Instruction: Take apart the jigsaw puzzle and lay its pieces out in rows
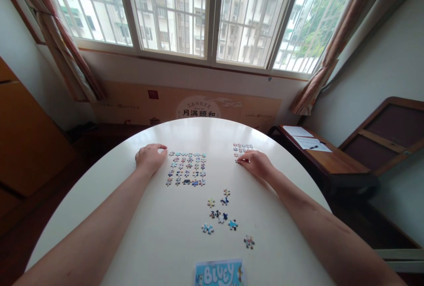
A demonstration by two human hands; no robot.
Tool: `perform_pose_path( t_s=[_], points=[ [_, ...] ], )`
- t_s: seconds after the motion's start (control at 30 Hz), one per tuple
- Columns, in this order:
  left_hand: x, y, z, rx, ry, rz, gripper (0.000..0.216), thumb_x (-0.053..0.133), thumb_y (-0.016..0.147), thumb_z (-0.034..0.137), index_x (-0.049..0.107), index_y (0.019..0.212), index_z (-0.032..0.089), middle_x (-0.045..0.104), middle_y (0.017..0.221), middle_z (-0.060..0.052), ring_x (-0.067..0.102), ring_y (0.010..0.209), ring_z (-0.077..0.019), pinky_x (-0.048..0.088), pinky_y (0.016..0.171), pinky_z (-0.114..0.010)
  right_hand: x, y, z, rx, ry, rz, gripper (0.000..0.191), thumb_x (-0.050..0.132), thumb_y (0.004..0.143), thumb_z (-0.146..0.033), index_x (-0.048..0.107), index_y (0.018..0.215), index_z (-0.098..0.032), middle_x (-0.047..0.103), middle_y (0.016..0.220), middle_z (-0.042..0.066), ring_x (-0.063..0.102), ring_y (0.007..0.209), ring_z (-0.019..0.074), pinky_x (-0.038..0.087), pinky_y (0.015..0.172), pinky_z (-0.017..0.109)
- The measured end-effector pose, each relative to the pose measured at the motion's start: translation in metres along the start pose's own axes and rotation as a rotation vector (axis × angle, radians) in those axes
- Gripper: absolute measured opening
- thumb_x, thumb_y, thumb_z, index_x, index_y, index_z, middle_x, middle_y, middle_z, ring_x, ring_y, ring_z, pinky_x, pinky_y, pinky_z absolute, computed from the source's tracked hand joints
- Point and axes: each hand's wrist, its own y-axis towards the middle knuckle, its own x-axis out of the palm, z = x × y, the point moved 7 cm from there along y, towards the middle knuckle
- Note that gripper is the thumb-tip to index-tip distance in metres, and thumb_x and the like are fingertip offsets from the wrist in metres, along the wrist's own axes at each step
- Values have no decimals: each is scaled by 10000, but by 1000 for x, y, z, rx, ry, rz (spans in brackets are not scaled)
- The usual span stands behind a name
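My left hand (150, 158) rests on the white table at the left of a grid of small jigsaw puzzle pieces (188, 165). Its fingers are loosely bent and apart, the tips close to the grid's upper left corner, and no piece shows in them. At the right, my right hand (256, 162) pinches a puzzle piece (237, 161) at the lower left of a second, smaller group of pieces (243, 146). The fingers cover part of that group. Several loose pieces (222, 218) lie scattered nearer to me, one (249, 242) apart at the lower right.
A blue box or card lettered "Bluey" (219, 272) lies at the near edge of view on the round white table (149, 228). Beyond the table are a printed cardboard panel (232, 104) and windows. A wooden side desk (318, 158) with papers stands at the right.
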Motion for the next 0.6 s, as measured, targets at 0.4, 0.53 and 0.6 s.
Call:
perform_pose_path(
  t_s=[0.4, 0.53, 0.6],
  points=[
    [-1, 0, -3, -27, -35, 19, 391, 545, 827, 372, 733, 1147, 248, 677, 1265, -89, 586, 1184, -341, 439, 1034, -445, -25, -3, -3, 26, 33, 123, 280, 525, 985, -344, 777, 1053, -243, 711, 950, 58, 628, 846, 160, 428, 765, 238],
    [-2, -1, -2, -42, -42, 1, 393, 541, 835, 364, 725, 1162, 247, 668, 1282, -91, 575, 1205, -340, 429, 1048, -449, -26, -11, -43, -205, 182, -113, 175, 637, 920, -320, 792, 981, -263, 713, 855, 19, 619, 755, 124, 430, 734, 221],
    [-3, -2, -1, -48, -44, -4, 392, 540, 837, 359, 722, 1166, 245, 665, 1287, -90, 572, 1211, -340, 428, 1050, -449, -19, -21, -70, -343, 230, -273, 156, 689, 881, -308, 786, 999, -277, 712, 825, -2, 617, 727, 107, 416, 709, 213]
  ],
)
